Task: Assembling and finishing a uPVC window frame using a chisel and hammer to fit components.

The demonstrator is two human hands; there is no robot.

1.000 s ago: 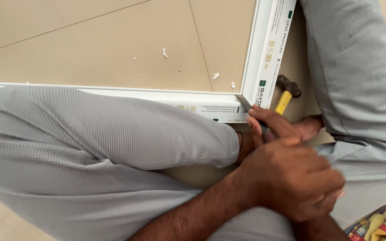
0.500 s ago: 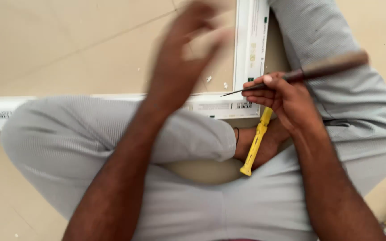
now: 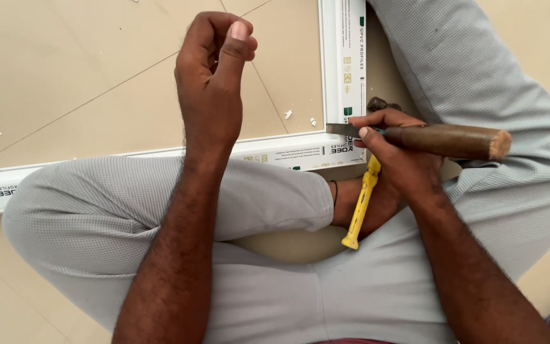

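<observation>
Head view: chisel (image 3: 428,137) horizontal, blade leftward.

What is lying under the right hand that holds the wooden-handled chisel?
Under the right hand lies a hammer: its yellow handle shows below, a bit of dark head above. The hand hides the middle. The chisel blade rests on the white frame corner.

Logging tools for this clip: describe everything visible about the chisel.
The chisel has a thick, rounded brown wooden handle with a worn butt end and a flat grey metal blade. It lies nearly level, blade pointing left onto the corner joint of the white frame. The right hand grips it near the blade.
</observation>
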